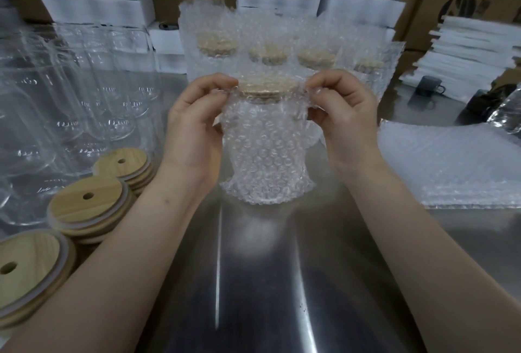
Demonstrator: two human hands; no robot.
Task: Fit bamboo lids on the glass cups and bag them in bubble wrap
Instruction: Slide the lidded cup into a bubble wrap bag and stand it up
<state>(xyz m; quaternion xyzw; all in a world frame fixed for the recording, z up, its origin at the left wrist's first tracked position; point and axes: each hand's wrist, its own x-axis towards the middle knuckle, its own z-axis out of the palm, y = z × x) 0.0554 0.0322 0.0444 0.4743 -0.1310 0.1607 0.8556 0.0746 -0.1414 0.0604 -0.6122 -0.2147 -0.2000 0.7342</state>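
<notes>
Two grips were engaged on a single bubble-wrap bag [265, 160], held upright over the steel counter [253, 282] in front of the person. The left grip [194, 115] was pinched on the left edge of the bag's mouth and the right grip [346, 115] on the right edge, with thumb and curled fingers closed on the film at each side.

The bagging step was judged to be in hand. A glass cup [266, 127] had been lidded and seated in the bag, and its bamboo lid [267, 86] was seen level with the open mouth. The next move was judged to call for the film to be drawn up over the lid and the package set with the row of bagged cups [315, 56] just behind.

The cup was seen only dimly through the bubbles, upright and filling the bag, whose lower corners were flared outward. Whether the bag's base touched the counter could not be told.

Loose bamboo lids [87, 206] were stacked at the left beside unbagged glass cups [84, 84], and flat bubble-wrap bags [445, 160] were piled at the right.
</notes>
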